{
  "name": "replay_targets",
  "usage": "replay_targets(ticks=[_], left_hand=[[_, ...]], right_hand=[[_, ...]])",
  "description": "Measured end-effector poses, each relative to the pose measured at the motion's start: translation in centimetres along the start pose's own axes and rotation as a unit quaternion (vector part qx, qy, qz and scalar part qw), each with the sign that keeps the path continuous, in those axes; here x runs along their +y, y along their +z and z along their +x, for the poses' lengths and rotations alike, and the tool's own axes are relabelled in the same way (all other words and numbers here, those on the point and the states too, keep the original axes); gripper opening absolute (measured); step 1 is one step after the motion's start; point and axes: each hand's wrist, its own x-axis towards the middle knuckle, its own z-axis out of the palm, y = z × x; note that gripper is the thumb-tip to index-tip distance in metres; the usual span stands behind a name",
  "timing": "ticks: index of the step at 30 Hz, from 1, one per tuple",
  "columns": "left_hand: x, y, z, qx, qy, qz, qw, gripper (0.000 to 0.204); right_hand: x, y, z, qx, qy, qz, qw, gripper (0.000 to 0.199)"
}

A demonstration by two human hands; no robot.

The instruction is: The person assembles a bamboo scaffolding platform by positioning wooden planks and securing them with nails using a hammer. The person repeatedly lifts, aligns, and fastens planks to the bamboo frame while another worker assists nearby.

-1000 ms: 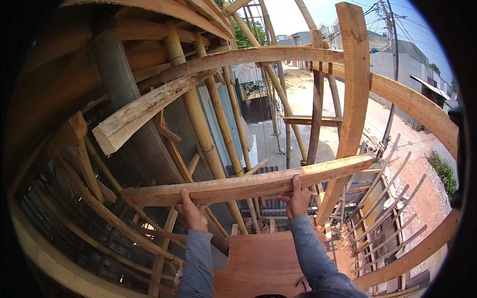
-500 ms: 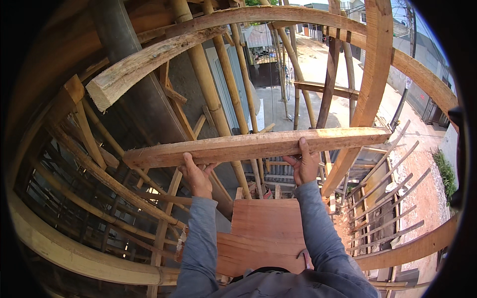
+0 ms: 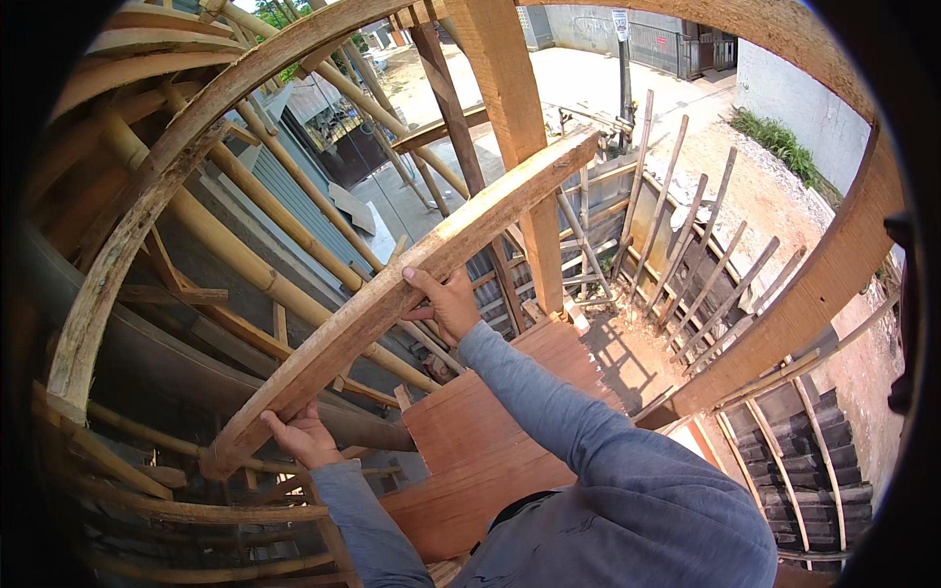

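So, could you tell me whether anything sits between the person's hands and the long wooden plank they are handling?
Nothing visible does. The left hand already grips the long wooden plank near its lower end, and the right hand grips it at mid-length. The upright timber post stands close behind the plank's upper end.

A worker seen from above wears a long-sleeved grey-blue knit top, its soft fabric creased along both arms and bunched at the shoulders. The sleeves end in plain cuffs at the wrists. The bare left hand (image 3: pixel 306 438) and bare right hand (image 3: pixel 449 306) carry no gloves, rings or watch.
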Motion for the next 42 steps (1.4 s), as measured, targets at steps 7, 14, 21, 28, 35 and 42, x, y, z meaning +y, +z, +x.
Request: replay_targets(ticks=[7, 14, 21, 28, 35, 42], left_hand=[[-0.1, -0.6, 0.4, -0.029, -0.014, 0.037, 0.999, 0.070], [-0.8, -1.0, 0.1, -0.045, -0.003, 0.034, 0.998, 0.073], [-2.5, -2.1, 0.6, -0.004, 0.023, -0.041, 0.999, 0.066], [-3.6, -2.5, 0.0, 0.002, 0.043, -0.064, 0.997, 0.053], [-5.0, -4.0, 0.5, -0.017, 0.056, -0.070, 0.996, 0.052], [-5.8, -4.2, 0.2, -0.026, 0.058, -0.087, 0.994, 0.059]], right_hand=[[1.6, -1.1, -0.4, 0.045, 0.041, 0.034, 0.998, 0.070], [2.7, -1.9, -0.4, 0.066, 0.039, 0.010, 0.997, 0.059], [2.7, -2.2, -0.3, 0.029, 0.050, 0.013, 0.998, 0.043], [3.3, -3.0, 0.0, 0.026, 0.057, 0.011, 0.998, 0.042], [4.1, -3.9, 0.0, 0.002, 0.043, 0.015, 0.999, 0.038], [4.2, -3.9, 0.1, 0.019, 0.045, 0.008, 0.999, 0.040]])
